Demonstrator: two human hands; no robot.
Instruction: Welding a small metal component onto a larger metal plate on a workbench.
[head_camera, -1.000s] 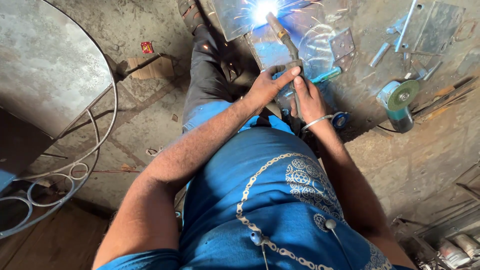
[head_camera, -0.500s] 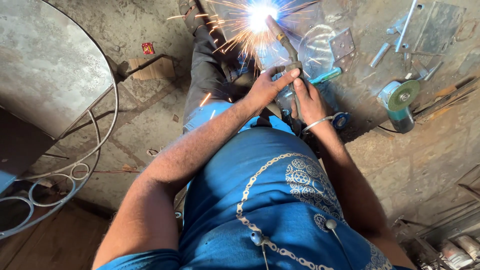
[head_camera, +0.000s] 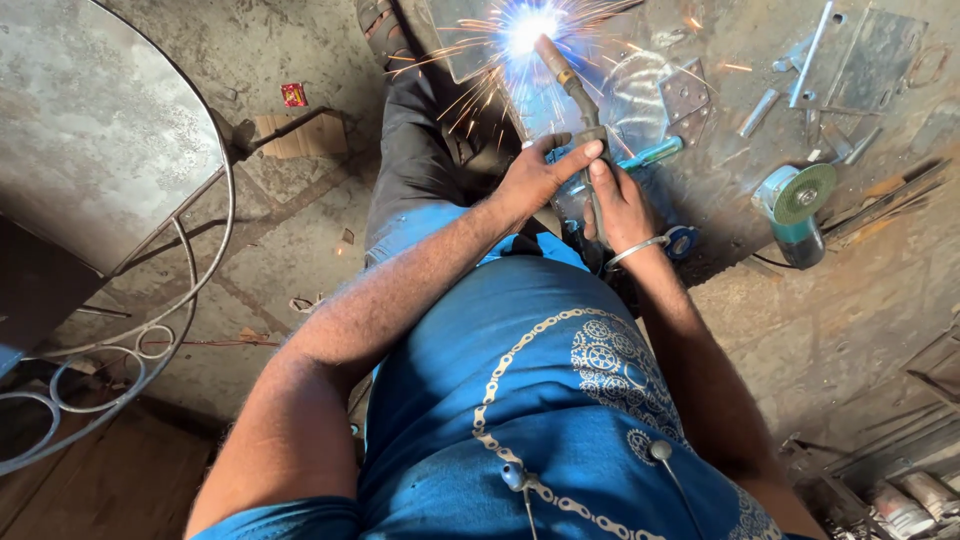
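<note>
Nearest the camera is the person's blue shirt (head_camera: 560, 400) with a pale chain pattern, and both bare forearms reach away from it toward the middle of the view. The left hand (head_camera: 535, 175) is curled round the welding torch (head_camera: 575, 95) from the left, its fingers (head_camera: 580, 155) laid across the handle and closed on it. The right hand (head_camera: 620, 205) wraps the lower part of the same handle from the right, fingers shut round it, with a metal bangle (head_camera: 637, 250) on the wrist. The torch runs its long axis away from the body, leaning slightly leftward, handle near and tip far; the tip points at a metal sheet (head_camera: 640, 90) on the floor (head_camera: 300, 220). At the tip a white-blue arc (head_camera: 530, 25) burns, throwing orange sparks outward to both sides. A dark trouser leg (head_camera: 415, 160) stretches beside the hands to the left, ending in a sandal (head_camera: 380, 25) near the top edge. Just right of the hands lies a teal-handled tool (head_camera: 655, 152), and below the right wrist a small blue roll (head_camera: 682, 242). Further right an angle grinder (head_camera: 795, 205) rests with its green disc up. Loose metal strips and plates (head_camera: 830, 50) lie at the far right. At the left a round metal sheet (head_camera: 90, 130) sits over a curled wire frame (head_camera: 130, 350).
</note>
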